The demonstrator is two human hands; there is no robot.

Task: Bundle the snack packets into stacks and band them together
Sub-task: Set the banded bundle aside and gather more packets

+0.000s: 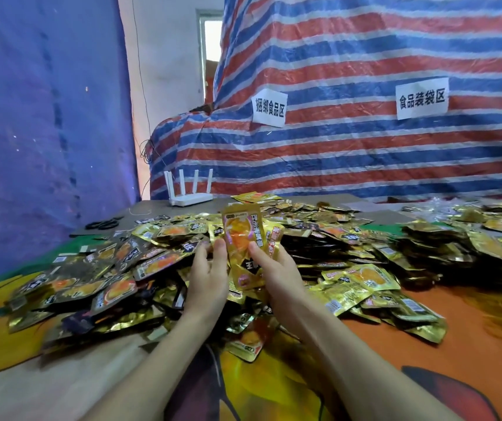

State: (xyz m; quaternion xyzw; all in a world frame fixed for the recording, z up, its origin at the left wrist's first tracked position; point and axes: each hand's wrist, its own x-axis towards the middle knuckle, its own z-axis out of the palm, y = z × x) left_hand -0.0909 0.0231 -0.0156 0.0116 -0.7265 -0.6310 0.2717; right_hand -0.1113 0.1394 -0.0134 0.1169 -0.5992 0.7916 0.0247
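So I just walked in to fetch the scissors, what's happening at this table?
A person is sorting snack packets by hand. The right hand pinches a few gold packets upright above the loose heap. The left hand has its thumb against their edge, but its grip is unclear. No band shows on them yet. The scissors lie at the far left, near a white router.

I see my right hand (280, 275) gripping a gold snack packet (243, 235) upright, thumb pressed on its front. My left hand (207, 275) sits just beside it, fingers relaxed, thumb at the packet's left edge. A heap of packets (140, 262) spreads beyond and around both hands on the table (425, 354). Well beyond the left hand stands a white router (190, 192), with black scissors (103, 223) further left.
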